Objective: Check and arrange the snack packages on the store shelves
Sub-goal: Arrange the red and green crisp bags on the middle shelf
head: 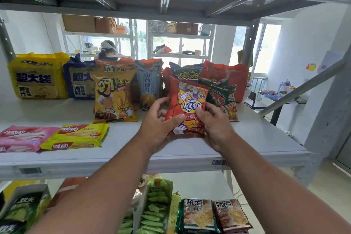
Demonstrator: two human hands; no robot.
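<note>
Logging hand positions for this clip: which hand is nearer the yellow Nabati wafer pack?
Left. The left hand grips the red snack bag on the side facing the yellow wafer pack; the right hand grips the bag's far side, farther away.

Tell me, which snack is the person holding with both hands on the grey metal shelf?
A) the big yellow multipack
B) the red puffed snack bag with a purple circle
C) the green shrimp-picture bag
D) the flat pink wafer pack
B: the left hand and the right hand grip the red puffed snack bag from either side, above the shelf.
</note>
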